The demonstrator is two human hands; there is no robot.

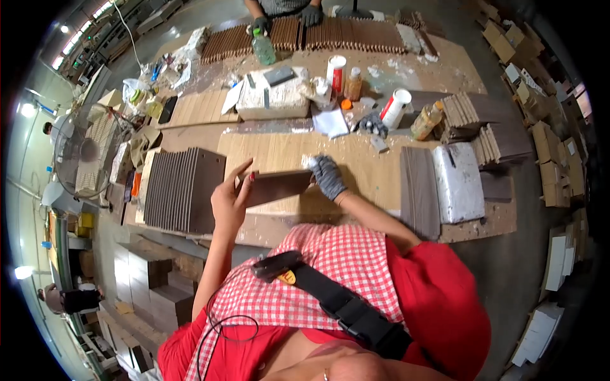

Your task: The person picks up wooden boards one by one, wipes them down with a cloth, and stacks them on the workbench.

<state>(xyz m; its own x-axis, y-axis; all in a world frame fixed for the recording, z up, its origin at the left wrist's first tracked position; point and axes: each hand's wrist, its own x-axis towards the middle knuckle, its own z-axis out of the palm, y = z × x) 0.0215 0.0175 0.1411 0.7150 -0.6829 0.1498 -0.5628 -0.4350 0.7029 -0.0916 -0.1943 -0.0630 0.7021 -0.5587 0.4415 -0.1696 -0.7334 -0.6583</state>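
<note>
My left hand (230, 200), bare, grips the left end of a dark brown board (283, 186) with thumb and fingers. The board is tilted on edge above the pale wood work surface (267, 152). My right hand (328, 176) wears a grey glove and is closed on a white wad (309, 161), perhaps cloth or paper, at the board's right end. Beside my left hand stands a row of similar brown boards (184, 190) on edge. Right of my gloved hand lie a stack of grey-brown strips (419, 190) and a white-wrapped block (459, 182).
Beyond my hands are a white block (273, 95), red-and-white tubes (396, 108), a bottle (426, 120) and a grey glove (372, 124). Across the table a person with gloved hands (311, 16) stands behind a long row of brown boards (305, 33). A fan (89, 150) stands left.
</note>
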